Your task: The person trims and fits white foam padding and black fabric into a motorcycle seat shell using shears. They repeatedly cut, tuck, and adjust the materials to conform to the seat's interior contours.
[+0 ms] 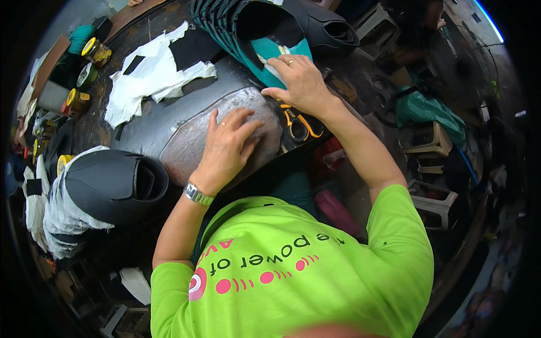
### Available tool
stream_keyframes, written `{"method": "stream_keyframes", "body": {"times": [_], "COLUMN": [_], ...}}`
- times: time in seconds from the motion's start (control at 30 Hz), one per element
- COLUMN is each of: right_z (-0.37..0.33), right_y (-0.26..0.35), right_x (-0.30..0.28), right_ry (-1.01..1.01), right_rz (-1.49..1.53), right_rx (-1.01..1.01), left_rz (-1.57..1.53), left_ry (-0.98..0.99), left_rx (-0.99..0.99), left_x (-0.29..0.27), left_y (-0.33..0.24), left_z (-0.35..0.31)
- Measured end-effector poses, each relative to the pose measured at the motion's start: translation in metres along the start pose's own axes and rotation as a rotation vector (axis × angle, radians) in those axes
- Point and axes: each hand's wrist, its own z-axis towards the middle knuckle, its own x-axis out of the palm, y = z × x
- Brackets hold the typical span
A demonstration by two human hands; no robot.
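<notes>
My left hand (228, 143) hovers over or rests on a grey, rounded stone slab (191, 138), fingers apart and nothing in them. To its right, my right hand (301, 84) is on the near edge of a black shoe upper with green lining (256, 67), fingers over the lining and thumb below. That upper lies at the near end of a nested stack of similar green-edged uppers (211, 22). Some pale patches show on the lining by my fingertips. Orange-handled scissors (298, 124) lie just below my right hand, at the table's edge.
White cloth scraps (146, 79) lie on the dark table. Another stack of black uppers (107, 186) with white cloth stands at the left. Yellow-labelled jars (96, 52) line the far left. Plastic stools (431, 203) and a green bag (431, 115) are on the right.
</notes>
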Motion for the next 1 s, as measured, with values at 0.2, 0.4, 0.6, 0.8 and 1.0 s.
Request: {"method": "stream_keyframes", "body": {"times": [0.2, 0.4, 0.6, 0.8, 1.0], "right_z": [0.013, 0.025, 0.038, -0.020, -0.059], "right_y": [-0.019, -0.013, 0.036, 0.119, 0.082], "right_x": [0.019, 0.006, -0.034, -0.032, 0.000], "right_ry": [0.235, -0.017, -0.305, -0.022, 0.201], "right_rz": [0.218, 0.201, -0.057, 0.018, 0.372], "right_rx": [0.162, 0.385, 0.217, -0.156, -0.086], "left_rz": [-0.097, 0.079, -0.071, -0.190, -0.338], "left_ry": [-0.021, -0.334, -0.392, -0.468, 0.169], "left_rx": [-0.067, -0.394, -0.455, -0.393, -0.253], "left_x": [-0.012, -0.007, -0.005, -0.023, -0.103], "left_y": [0.014, 0.054, 0.060, 0.029, -0.039], "left_z": [-0.070, -0.106, -0.131, -0.129, -0.134]}}
